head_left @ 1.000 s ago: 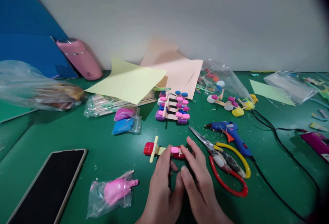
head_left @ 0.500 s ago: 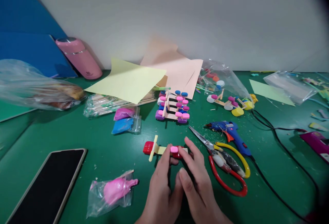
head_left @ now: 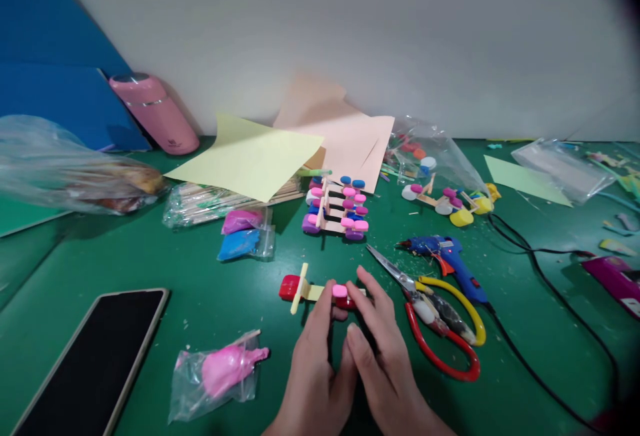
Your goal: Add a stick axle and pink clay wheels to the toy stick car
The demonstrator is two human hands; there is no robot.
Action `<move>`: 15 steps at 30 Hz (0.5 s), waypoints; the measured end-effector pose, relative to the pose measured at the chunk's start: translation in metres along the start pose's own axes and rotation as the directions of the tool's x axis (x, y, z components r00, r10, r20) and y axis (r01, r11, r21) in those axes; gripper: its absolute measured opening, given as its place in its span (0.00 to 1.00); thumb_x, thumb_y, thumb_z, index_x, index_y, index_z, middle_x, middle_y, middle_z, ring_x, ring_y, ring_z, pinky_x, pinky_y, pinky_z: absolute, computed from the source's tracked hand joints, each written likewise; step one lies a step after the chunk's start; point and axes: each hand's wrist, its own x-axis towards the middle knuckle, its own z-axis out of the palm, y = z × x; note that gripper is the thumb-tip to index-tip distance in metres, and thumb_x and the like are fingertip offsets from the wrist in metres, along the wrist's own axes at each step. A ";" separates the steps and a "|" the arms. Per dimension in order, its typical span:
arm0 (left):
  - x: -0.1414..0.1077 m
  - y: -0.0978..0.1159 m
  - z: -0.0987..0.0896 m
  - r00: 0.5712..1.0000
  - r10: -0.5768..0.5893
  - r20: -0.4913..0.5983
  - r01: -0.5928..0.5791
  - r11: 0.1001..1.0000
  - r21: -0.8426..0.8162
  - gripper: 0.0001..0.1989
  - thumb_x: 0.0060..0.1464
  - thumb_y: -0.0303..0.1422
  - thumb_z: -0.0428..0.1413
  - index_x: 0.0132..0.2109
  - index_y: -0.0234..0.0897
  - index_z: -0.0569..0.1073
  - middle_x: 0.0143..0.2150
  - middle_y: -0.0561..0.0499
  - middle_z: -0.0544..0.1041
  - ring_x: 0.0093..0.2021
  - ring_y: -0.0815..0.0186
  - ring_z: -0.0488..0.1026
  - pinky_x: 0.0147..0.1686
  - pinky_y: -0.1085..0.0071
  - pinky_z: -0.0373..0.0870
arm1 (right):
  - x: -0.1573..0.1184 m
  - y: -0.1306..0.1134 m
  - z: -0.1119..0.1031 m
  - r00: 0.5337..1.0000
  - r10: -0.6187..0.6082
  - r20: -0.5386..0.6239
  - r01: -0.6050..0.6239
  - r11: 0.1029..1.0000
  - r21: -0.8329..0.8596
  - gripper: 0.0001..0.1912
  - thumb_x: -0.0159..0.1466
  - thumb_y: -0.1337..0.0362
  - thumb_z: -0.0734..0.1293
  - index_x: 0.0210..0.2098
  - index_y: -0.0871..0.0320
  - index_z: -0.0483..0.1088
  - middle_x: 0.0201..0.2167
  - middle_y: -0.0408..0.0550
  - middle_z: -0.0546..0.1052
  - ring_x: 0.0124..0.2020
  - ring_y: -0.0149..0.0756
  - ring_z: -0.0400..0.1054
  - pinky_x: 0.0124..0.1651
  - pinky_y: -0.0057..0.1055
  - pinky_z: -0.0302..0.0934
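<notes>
Lying on the green table (head_left: 150, 249) by the scissors (head_left: 440, 323), the little stick toy (head_left: 320, 289) is pinched at its pink cap by both hands, left hand (head_left: 313, 363) and right hand (head_left: 383, 349), fingers curled close; almost nothing has moved in the last second, so the cap is likely being pressed on

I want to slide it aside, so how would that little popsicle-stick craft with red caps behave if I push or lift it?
The small popsicle-stick craft with red bottle caps probably weighs very little, being thin sticks and caps. It may roll on the green table if the caps turn like wheels. Its joints look fragile, so both the left hand and right hand should press gently.
</notes>
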 end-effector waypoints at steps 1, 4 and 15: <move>0.000 0.000 0.000 1.000 -0.001 0.000 0.001 1.000 0.006 0.27 0.55 0.29 0.47 0.60 0.33 0.49 0.56 0.38 0.65 0.53 0.59 0.66 0.48 0.63 0.66 | 0.000 0.000 0.001 1.000 0.001 -0.016 -0.001 1.000 -0.002 0.22 0.64 0.64 0.55 0.58 0.54 0.53 0.62 0.47 0.47 0.61 0.45 0.43 0.58 0.45 0.51; 0.000 0.000 0.000 1.000 -0.014 -0.003 0.014 1.000 0.003 0.27 0.54 0.29 0.47 0.60 0.33 0.50 0.55 0.38 0.66 0.53 0.59 0.66 0.48 0.63 0.66 | -0.001 -0.001 0.003 0.997 -0.016 -0.075 0.017 1.000 0.009 0.21 0.64 0.64 0.54 0.57 0.53 0.56 0.62 0.47 0.49 0.61 0.46 0.45 0.57 0.46 0.51; 0.000 0.003 0.001 0.999 -0.052 -0.013 0.051 0.997 -0.053 0.25 0.54 0.30 0.47 0.59 0.33 0.53 0.52 0.40 0.69 0.49 0.60 0.68 0.47 0.63 0.67 | -0.004 -0.003 0.003 0.996 -0.031 -0.089 0.034 0.999 0.034 0.21 0.64 0.63 0.54 0.57 0.53 0.55 0.62 0.47 0.50 0.61 0.46 0.44 0.58 0.47 0.50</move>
